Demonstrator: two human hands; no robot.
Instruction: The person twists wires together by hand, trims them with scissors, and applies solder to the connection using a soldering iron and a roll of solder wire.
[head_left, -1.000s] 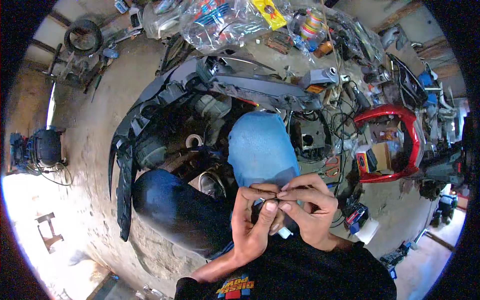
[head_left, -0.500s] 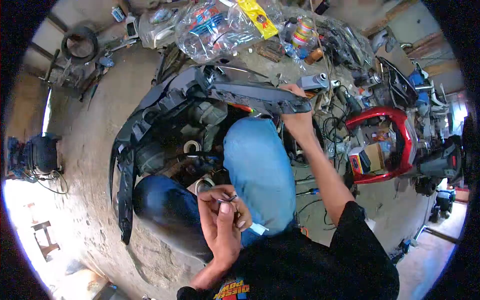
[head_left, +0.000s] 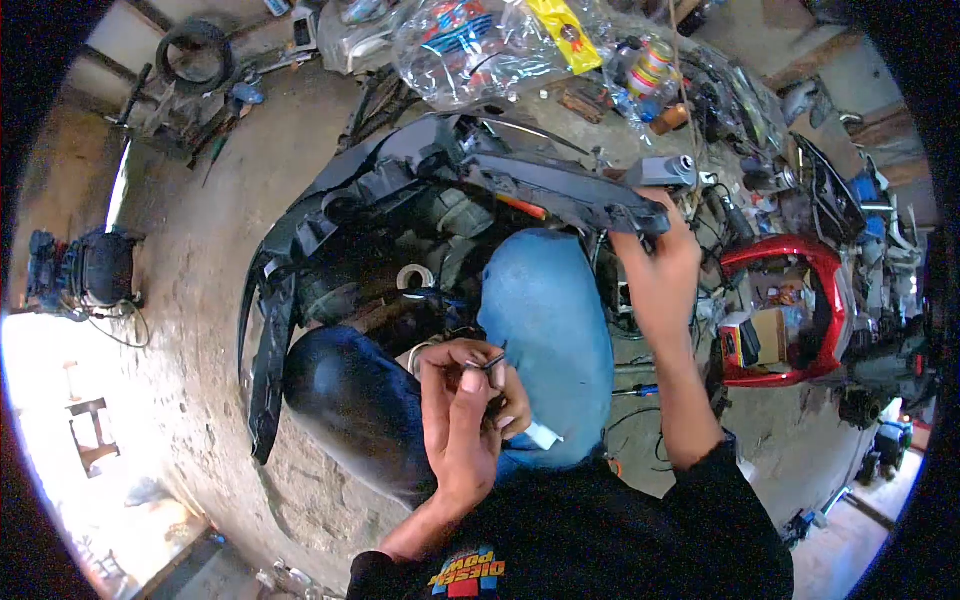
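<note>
My left hand [head_left: 463,400] is raised in front of my chest and pinches a small dark metal clip [head_left: 492,361] between thumb and fingers. My right hand [head_left: 660,265] reaches forward and grips the end of a long dark plastic body panel [head_left: 520,180] of a stripped scooter. My knees in blue jeans [head_left: 545,320] lie between the two hands. What the right fingers press on under the panel edge is hidden.
A red body panel [head_left: 775,300] holding a cardboard box lies on the floor at right. Clear plastic bags [head_left: 480,45], spray cans and tools clutter the far side. A tape roll [head_left: 415,277] sits inside the scooter frame. A tyre [head_left: 195,50] lies far left.
A second ago both hands worked the small clip together at my knee. My right hand has since let go, reached forward and taken hold of the dark panel end; my left keeps the clip.
</note>
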